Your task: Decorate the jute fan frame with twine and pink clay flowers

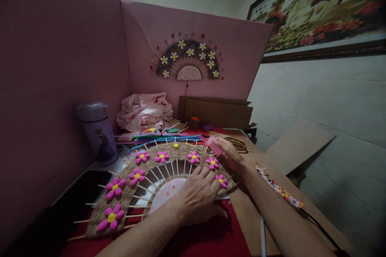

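Note:
A half-round fan (99, 213) of woven twine on thin sticks lies on the red cloth. Pink clay flowers (115, 188) with yellow centres dot its band, and a lone yellow dot (176, 145) sits at the top. My left hand (197, 196) rests on the fan's lower right part with its fingers curled over the inner band; its fingertips are partly hidden. Beyond it, my right hand (230, 152) is closed around a small pink block (214, 145), held close to the stick ends at the fan's upper right edge.
Behind the fan lie colourful pipe cleaners (169, 138). A purple tumbler (99, 134) stands at left, beside a crumpled pink cloth (144, 112). Folded cardboard (215, 112) leans at the back. Another fan (189, 60), with white flowers, hangs on the pink panel (144, 28).

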`<state>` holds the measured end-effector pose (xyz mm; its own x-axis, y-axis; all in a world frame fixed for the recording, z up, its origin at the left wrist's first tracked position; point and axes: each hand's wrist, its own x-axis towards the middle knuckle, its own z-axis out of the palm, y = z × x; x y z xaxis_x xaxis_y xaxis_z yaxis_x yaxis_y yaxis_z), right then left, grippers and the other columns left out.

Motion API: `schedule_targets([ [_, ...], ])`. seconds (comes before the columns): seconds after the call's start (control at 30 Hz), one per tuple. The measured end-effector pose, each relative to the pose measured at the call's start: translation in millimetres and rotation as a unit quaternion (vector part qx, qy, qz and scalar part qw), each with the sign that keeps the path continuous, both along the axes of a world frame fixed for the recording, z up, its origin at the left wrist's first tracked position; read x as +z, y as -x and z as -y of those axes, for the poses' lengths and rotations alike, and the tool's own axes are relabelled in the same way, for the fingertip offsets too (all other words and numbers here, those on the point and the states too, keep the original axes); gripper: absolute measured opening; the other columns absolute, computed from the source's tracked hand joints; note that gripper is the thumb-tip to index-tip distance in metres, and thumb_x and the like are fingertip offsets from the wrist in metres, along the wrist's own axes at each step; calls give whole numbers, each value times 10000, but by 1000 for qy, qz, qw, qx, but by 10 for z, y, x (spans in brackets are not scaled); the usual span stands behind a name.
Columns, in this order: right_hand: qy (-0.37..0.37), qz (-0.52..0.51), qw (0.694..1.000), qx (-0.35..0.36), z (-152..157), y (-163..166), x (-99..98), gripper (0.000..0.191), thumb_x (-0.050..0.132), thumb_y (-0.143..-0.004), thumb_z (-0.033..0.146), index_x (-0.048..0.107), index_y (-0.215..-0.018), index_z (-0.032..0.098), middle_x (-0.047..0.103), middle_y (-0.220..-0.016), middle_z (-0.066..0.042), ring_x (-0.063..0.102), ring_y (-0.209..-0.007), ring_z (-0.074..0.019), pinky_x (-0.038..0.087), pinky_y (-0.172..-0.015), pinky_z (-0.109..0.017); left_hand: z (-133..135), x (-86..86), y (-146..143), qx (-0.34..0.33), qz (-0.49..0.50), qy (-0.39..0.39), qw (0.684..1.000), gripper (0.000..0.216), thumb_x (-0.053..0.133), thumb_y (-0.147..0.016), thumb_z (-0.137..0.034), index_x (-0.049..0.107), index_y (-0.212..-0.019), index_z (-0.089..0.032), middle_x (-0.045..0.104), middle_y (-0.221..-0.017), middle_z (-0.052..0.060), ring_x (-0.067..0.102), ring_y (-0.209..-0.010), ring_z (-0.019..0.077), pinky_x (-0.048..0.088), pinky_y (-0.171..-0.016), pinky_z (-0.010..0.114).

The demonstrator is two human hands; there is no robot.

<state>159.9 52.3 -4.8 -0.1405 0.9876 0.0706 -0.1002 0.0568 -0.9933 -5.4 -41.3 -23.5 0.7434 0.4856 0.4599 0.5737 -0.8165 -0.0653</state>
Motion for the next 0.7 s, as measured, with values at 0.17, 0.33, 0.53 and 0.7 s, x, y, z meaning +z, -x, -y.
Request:
schedule_targets([
  [0.17,-2,0,1000,0,-15,-4,-31,332,667,-686,471,584,-797,169,571,-652,27,490,-524,-88,373,-476,-194,-3,2,12,-20,31,12,999,549,546,-691,-678,537,-862,-157,573,-900,68,496,-878,231,367,-814,383],
  [0.33,-21,34,998,-41,-15,7,-26,309,657,-686,469,587,-757,177,560,-618,31,475,-504,-98,361,-474,-214,2,-11,18,-33,89,20,995,222,510,-843,-385,536,-825,-165,589,-861,72,506,-834,217,390,-748,356],
  [0.53,-156,46,982,-99,85,67,181,376,661,-715,399,592,-1023,195,640,-936,-40,579,-816,-151,458,-743,-263,-84,-32,61,30,411,157,898,232,381,-876,-164,564,-1018,-175,625,-816,47,553,-729,160,426,-680,292],
  [0.7,-263,167,950,10,433,299,425,487,710,-671,246,560,-1135,239,613,-1089,-59,578,-986,-211,462,-856,-330,-192,117,163,42,591,328,736,372,384,-896,-454,573,-1002,-151,586,-736,29,519,-662,139,418,-605,255],
])
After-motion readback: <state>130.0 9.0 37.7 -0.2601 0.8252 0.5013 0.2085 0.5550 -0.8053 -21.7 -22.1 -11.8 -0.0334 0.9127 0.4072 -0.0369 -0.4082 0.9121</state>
